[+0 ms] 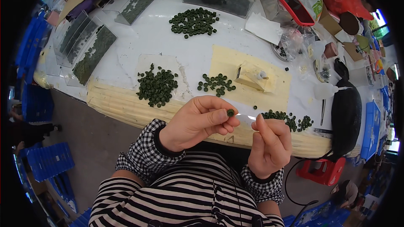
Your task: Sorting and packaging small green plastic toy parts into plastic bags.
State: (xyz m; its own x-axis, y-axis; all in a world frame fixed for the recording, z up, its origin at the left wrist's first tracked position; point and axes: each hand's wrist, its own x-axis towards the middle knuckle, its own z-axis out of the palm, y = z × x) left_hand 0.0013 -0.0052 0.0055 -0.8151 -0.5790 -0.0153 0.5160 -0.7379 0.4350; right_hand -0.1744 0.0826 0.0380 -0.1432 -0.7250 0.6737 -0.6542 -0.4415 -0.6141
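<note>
My left hand [195, 122] pinches a small dark green round piece with a toothed rim [230, 112] between thumb and forefinger, above the table's near edge. Close to its right, my right hand [271, 145] has its thumb and forefinger pressed together. They grip a thin, pale, shiny strip [244, 117] whose tip reaches toward the green piece; its exact kind is too small to make out. Beyond my left hand lie a dense heap of similar green pieces [157, 86] and a smaller loose group [216, 85]. More of them [290, 120] lie behind my right hand, which partly hides them.
A yellow-wrapped block with a small post [256, 77] stands on yellow paper [221, 59]. Farther back are another pile of green pieces [193, 22], clear bins [94, 54] of them, and a red-cased phone [288, 2]. A black bag-like object [346, 113] sits right.
</note>
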